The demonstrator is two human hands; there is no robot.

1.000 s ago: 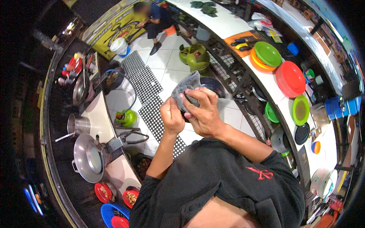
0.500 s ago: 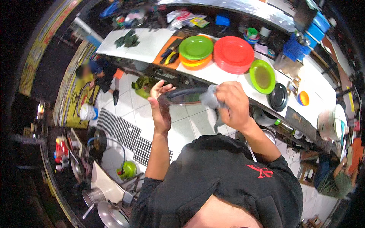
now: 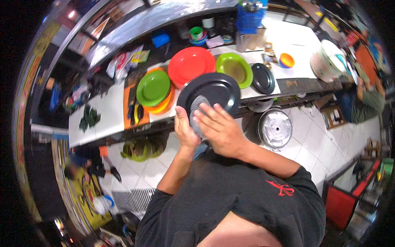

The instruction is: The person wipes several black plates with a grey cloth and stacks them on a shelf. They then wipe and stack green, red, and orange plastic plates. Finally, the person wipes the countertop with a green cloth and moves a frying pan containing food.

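A large black plate (image 3: 220, 88) is held face up in front of me, just over the counter's near edge. My left hand (image 3: 187, 131) grips its near-left rim, thumb pointing up; its other fingers are hidden behind the plate and cloth. A grey cloth (image 3: 199, 103) lies bunched over the same part of the rim. My right hand (image 3: 220, 129) presses the cloth there with its fingers stretched over it. Beyond the plate are a pile of red plates (image 3: 191, 66), a green plate (image 3: 153, 87) on orange ones, and a lime-green plate (image 3: 234, 69).
A small black plate (image 3: 263, 77) and orange bowls (image 3: 286, 60) sit farther right, before a large white bucket (image 3: 327, 61). Knives lie on an orange board (image 3: 131, 109) at left. A round metal pot (image 3: 275, 127) stands below the counter. Other people are at both sides.
The black plate has tipped from edge-on to face up. My right hand has brought the cloth left and down to its near rim, close to my left hand. My view has turned right.
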